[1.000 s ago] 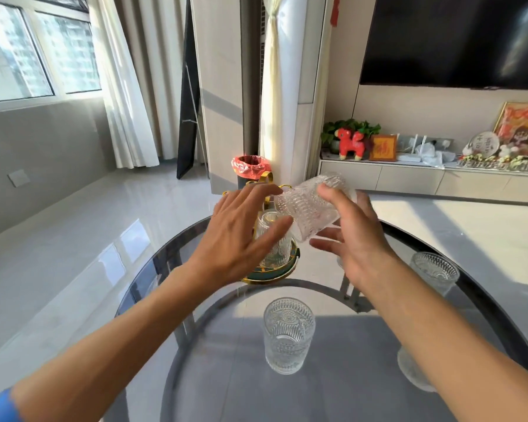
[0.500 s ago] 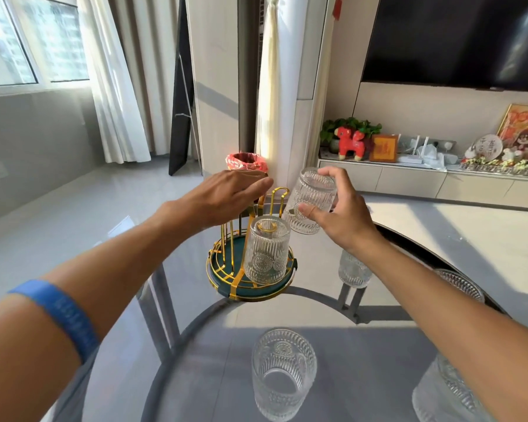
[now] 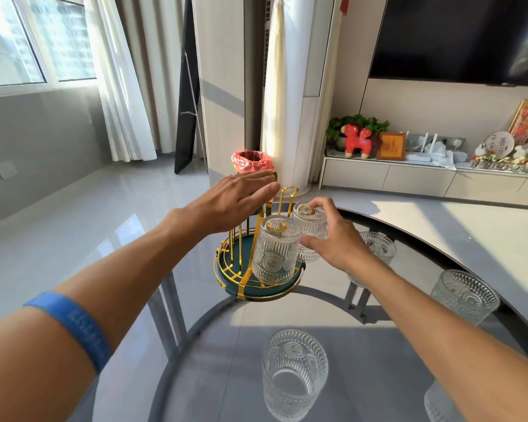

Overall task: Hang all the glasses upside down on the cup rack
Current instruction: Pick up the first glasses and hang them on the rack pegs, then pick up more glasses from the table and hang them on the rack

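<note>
- Cup rack [image 3: 258,281]: gold wire pegs on a dark green round tray, standing at the far edge of the glass surface [image 3: 378,370].
- Hung glass [image 3: 275,254]: ribbed, mouth down, base up, over a front peg; long axis upright.
- Glass in hand [image 3: 310,226]: inverted over the peg just behind and to the right of the hung one, a gold peg tip showing through its base; long axis near vertical, mouth toward the tray. Whether it bears fully on the peg cannot be told.
- Right hand [image 3: 336,242]: fingers clamped round the side wall of the glass in hand.
- Left hand [image 3: 238,199]: flat over the top of the rack, fingers together and extended, gripping nothing; contact with the pegs cannot be told.
- Loose glasses: near glass [image 3: 293,373] upright, mouth up; far right glass [image 3: 465,295] and middle right glass [image 3: 375,248] also on the surface.
- Step in hand (judgement): seating the second glass.
- Next move (judgement): ease it straight down, release, then take an upright glass and invert it before hanging.
</note>
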Motion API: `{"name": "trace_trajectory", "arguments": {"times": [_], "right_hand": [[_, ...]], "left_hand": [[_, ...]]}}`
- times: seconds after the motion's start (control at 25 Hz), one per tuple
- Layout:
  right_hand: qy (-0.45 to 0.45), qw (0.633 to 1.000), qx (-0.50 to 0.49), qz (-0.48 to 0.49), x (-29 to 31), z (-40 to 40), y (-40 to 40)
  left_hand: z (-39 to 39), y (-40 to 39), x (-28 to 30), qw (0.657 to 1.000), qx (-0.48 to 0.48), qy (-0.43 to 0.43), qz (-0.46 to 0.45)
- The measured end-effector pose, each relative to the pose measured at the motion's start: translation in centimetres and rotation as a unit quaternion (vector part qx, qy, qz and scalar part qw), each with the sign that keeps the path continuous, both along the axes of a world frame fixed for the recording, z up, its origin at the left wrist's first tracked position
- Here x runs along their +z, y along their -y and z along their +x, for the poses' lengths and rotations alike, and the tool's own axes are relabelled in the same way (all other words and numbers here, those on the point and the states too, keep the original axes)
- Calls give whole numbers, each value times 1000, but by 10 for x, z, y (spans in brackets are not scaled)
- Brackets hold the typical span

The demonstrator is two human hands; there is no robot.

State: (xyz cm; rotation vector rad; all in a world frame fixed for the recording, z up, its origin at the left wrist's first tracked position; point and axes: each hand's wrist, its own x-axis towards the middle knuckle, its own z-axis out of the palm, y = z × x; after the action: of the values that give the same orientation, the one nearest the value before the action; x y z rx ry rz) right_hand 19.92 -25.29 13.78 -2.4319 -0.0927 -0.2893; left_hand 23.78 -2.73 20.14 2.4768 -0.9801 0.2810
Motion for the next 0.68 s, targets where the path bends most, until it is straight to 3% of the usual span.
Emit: {"name": "trace_trajectory", "arguments": {"times": [0.12,0.2,0.28,0.36,0.48,0.6,0.68], "right_hand": [[-6,1000,-5,7,0,-10,-3],[9,997,-32,74,-7,-32,-4],[31,983,-82,160,-23,-65,-1],[17,970,-115,213,-45,-100,1],[-28,965,-128,228,-68,-153,-4],[-139,966,-127,179,-76,-189,-9],[-253,927,-102,258,-68,-200,-15]], "left_hand": [[-22,3,7,998,44,-7,39],[-63,6,-4,997,44,38,-45],[-118,9,-28,995,10,20,-101],[-165,14,-58,1000,-9,-25,-17],[-193,20,-91,992,13,-66,107],[-199,21,-95,988,81,-79,103],[-204,24,-90,990,95,-35,96]]}}
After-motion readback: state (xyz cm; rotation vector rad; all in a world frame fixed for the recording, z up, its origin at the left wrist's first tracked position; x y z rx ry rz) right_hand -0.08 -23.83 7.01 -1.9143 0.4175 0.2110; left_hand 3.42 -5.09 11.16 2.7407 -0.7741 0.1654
